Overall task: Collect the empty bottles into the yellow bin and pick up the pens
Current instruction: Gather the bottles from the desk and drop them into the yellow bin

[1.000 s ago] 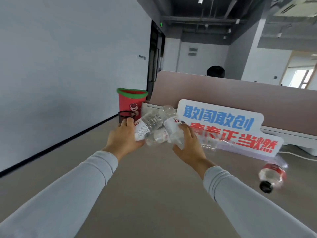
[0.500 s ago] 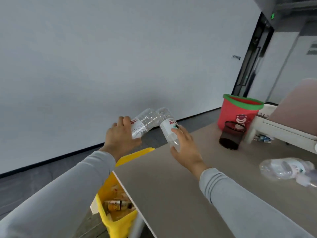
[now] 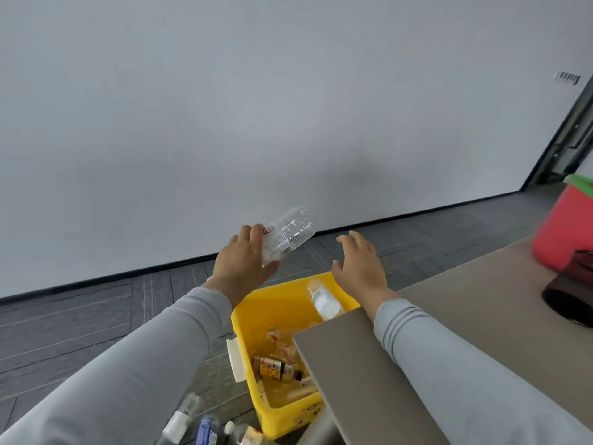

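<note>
Right hand (image 3: 359, 268) now spread empty, its bottle (image 3: 324, 301) dropped in yellow bin (image 3: 253, 303), left hand (image 3: 244, 268) gripping clear bottle (image 3: 287, 234)

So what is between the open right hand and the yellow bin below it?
In the head view, a clear bottle lies between the right hand and the yellow bin, at the bin's rim, apart from the fingers. Nothing else is there.

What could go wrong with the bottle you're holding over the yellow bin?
The left hand holds the bottle near the yellow bin's back edge, not over its middle, so a drop might bounce off the rim onto the floor. Bottles on the floor beside the bin could roll underfoot. The right hand is open and empty, so nothing backs up the catch.
</note>
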`<action>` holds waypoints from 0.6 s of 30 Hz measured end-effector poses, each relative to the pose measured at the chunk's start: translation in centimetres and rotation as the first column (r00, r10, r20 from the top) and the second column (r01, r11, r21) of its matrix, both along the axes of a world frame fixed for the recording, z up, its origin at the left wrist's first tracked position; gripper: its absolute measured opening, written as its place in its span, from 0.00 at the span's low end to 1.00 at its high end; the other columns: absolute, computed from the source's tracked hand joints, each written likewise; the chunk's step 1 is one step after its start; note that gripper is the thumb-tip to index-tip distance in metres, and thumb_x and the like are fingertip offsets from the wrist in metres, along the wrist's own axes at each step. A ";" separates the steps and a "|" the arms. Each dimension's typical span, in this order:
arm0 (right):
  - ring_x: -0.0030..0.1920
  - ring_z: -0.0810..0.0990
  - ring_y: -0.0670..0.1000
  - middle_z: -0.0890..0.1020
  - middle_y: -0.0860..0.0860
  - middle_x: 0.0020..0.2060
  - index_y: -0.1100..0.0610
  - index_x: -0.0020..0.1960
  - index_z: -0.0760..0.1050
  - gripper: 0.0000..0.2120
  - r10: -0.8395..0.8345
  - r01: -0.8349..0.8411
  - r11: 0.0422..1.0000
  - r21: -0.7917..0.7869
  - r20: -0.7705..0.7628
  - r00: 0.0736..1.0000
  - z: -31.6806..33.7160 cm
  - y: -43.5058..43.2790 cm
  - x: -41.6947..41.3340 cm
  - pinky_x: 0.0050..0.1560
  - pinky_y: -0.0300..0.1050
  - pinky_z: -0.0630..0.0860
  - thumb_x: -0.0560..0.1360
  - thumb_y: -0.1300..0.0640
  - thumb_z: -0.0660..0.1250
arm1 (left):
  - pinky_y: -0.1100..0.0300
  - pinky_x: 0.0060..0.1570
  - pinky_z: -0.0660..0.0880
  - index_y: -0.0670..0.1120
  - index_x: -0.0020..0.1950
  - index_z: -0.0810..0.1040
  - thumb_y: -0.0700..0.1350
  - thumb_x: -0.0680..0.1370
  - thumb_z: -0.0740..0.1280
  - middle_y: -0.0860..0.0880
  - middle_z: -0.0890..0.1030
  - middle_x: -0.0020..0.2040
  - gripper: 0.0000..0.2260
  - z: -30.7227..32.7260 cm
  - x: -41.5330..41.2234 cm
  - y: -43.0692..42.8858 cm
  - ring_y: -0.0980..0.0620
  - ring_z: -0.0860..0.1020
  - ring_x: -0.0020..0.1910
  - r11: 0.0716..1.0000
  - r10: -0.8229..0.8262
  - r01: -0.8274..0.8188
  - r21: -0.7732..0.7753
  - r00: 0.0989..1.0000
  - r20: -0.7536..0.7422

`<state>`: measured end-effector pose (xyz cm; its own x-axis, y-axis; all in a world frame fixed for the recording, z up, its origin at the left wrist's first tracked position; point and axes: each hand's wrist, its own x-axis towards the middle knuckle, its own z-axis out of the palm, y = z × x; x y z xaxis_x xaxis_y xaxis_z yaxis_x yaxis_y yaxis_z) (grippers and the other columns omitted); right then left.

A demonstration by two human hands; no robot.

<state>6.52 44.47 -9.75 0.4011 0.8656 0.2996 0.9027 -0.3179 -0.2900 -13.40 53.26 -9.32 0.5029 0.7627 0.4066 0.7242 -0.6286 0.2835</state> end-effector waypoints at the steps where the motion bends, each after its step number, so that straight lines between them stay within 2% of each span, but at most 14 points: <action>1: 0.69 0.63 0.58 0.63 0.55 0.71 0.57 0.69 0.64 0.22 0.009 -0.009 1.000 0.020 0.011 1.000 -0.2 0.2 0.0 0.62 0.51 0.67 0.77 0.56 0.61 | 0.54 0.48 0.74 0.43 0.69 0.63 0.57 0.74 0.66 0.44 0.71 0.62 0.29 -0.4 0.4 0.3 0.44 0.75 0.56 1.000 -0.014 0.014 -0.011 1.000 0.000; 4: 0.66 0.67 0.57 0.69 0.55 0.67 0.59 0.68 0.66 0.21 0.000 -0.003 0.993 0.116 0.033 0.999 0.2 0.2 0.8 0.60 0.50 0.69 0.77 0.55 0.62 | 0.53 0.57 0.72 0.43 0.71 0.61 0.57 0.75 0.66 0.44 0.70 0.66 0.31 -1.0 2.4 1.1 0.44 0.71 0.62 0.997 -0.068 0.068 -0.020 0.998 -0.008; 6: 0.65 0.68 0.57 0.71 0.56 0.66 0.59 0.68 0.66 0.21 -0.025 0.018 0.988 0.156 0.041 0.999 0.7 -0.3 1.4 0.60 0.51 0.70 0.77 0.55 0.62 | 0.51 0.68 0.63 0.44 0.74 0.55 0.58 0.74 0.67 0.44 0.64 0.72 0.36 -1.0 4.2 1.6 0.44 0.64 0.70 0.996 -0.080 0.077 -0.038 0.994 -0.077; 8: 0.64 0.69 0.58 0.72 0.56 0.65 0.59 0.67 0.67 0.21 -0.044 0.036 0.984 0.174 0.047 0.998 1.1 -1.1 2.1 0.60 0.52 0.70 0.76 0.56 0.63 | 0.48 0.71 0.58 0.45 0.76 0.50 0.59 0.74 0.66 0.44 0.58 0.75 0.39 -1.0 5.7 1.5 0.43 0.57 0.74 0.996 -0.067 0.055 -0.077 0.985 -0.159; 10: 0.64 0.69 0.57 0.72 0.56 0.65 0.59 0.67 0.67 0.21 -0.060 0.051 0.982 0.180 0.045 0.997 1.2 -2.0 2.8 0.60 0.51 0.70 0.76 0.56 0.63 | 0.49 0.71 0.59 0.45 0.76 0.49 0.58 0.76 0.64 0.44 0.57 0.75 0.37 -1.0 6.7 1.0 0.43 0.58 0.73 0.995 -0.068 0.054 -0.078 0.978 -0.195; 14: 0.65 0.69 0.57 0.72 0.56 0.65 0.59 0.68 0.66 0.21 -0.086 0.080 0.986 0.143 0.039 0.996 1.2 -4.3 3.6 0.60 0.50 0.69 0.76 0.56 0.62 | 0.52 0.64 0.66 0.45 0.73 0.58 0.54 0.79 0.60 0.45 0.66 0.70 0.26 -0.4 7.4 -0.9 0.44 0.66 0.67 0.995 -0.103 0.103 -0.008 0.981 -0.167; 18: 0.64 0.70 0.57 0.73 0.55 0.64 0.58 0.68 0.66 0.21 -0.097 0.092 0.988 0.120 0.035 0.995 1.4 -7.0 3.4 0.59 0.50 0.70 0.77 0.55 0.62 | 0.53 0.60 0.68 0.44 0.69 0.64 0.53 0.80 0.58 0.45 0.70 0.64 0.21 0.6 7.7 -3.1 0.46 0.69 0.62 0.991 -0.128 0.131 0.012 0.979 -0.158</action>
